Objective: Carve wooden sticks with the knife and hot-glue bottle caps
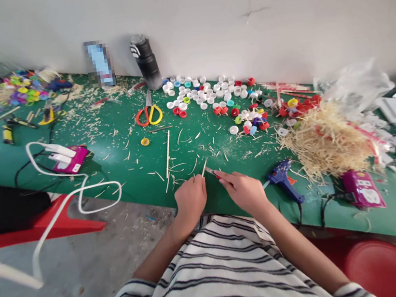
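Stick (204, 167) gripped in the left hand (192, 195), over the counter (201, 119); right hand (245, 192) grips a knife (208, 170), blade beside it; apparently whittling, calling for a steady, shallow stroke

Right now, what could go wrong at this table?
With the knife in the right hand so close, a slip might nick the left hand holding the stick. The glue gun beside the right hand could get knocked. The white cable, drooping past the table edge, might snag.
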Available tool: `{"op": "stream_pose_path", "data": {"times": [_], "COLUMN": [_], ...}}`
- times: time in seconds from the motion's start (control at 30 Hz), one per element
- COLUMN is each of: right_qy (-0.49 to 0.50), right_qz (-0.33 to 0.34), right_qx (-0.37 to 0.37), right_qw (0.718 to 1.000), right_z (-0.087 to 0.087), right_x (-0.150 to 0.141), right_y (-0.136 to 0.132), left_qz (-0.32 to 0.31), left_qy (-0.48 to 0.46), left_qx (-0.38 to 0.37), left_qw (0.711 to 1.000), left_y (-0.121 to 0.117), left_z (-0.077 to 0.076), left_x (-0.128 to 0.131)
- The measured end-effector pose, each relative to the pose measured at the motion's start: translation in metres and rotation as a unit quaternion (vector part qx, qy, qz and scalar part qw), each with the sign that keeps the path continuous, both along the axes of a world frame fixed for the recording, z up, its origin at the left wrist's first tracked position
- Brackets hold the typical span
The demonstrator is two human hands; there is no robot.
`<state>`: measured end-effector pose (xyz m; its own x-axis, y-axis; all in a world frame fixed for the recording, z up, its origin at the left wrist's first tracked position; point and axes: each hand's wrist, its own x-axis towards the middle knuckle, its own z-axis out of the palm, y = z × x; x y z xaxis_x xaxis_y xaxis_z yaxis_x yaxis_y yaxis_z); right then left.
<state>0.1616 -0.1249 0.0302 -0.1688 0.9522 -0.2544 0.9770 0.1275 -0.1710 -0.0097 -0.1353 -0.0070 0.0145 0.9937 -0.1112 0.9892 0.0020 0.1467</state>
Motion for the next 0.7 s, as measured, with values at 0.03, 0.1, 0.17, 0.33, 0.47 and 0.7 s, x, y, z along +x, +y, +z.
{"op": "stream_pose_path", "data": {"times": [0.03, 0.1, 0.17, 0.33, 0.47, 0.7], "right_qy": [0.003, 0.012, 0.020, 0.018, 0.010, -0.010], "right_qz": [-0.004, -0.004, 0.004, 0.011, 0.016, 0.017], "right_qx": [0.002, 0.006, 0.004, -0.009, -0.006, 0.010], "right_qw": [1.000, 1.000, 1.000, 1.000, 1.000, 1.000], "right_z": [0.000, 0.000, -0.001, -0.003, -0.002, -0.003], "right_x": [0.000, 0.000, -0.002, -0.009, -0.012, -0.018], "right_y": [0.000, 0.000, 0.002, 0.012, 0.017, 0.019], "left_qz": [-0.002, -0.003, -0.004, -0.010, -0.003, -0.010], "left_qy": [-0.001, -0.002, -0.003, -0.006, -0.008, -0.006], "left_qx": [-0.001, -0.002, -0.001, 0.004, -0.004, 0.011], "left_qw": [1.000, 1.000, 1.000, 1.000, 1.000, 1.000], "left_y": [0.000, 0.001, 0.001, 0.001, 0.001, 0.002], "left_z": [0.000, -0.001, -0.002, -0.004, -0.004, -0.005], "left_x": [0.000, 0.000, -0.001, -0.001, 0.000, -0.001]}}
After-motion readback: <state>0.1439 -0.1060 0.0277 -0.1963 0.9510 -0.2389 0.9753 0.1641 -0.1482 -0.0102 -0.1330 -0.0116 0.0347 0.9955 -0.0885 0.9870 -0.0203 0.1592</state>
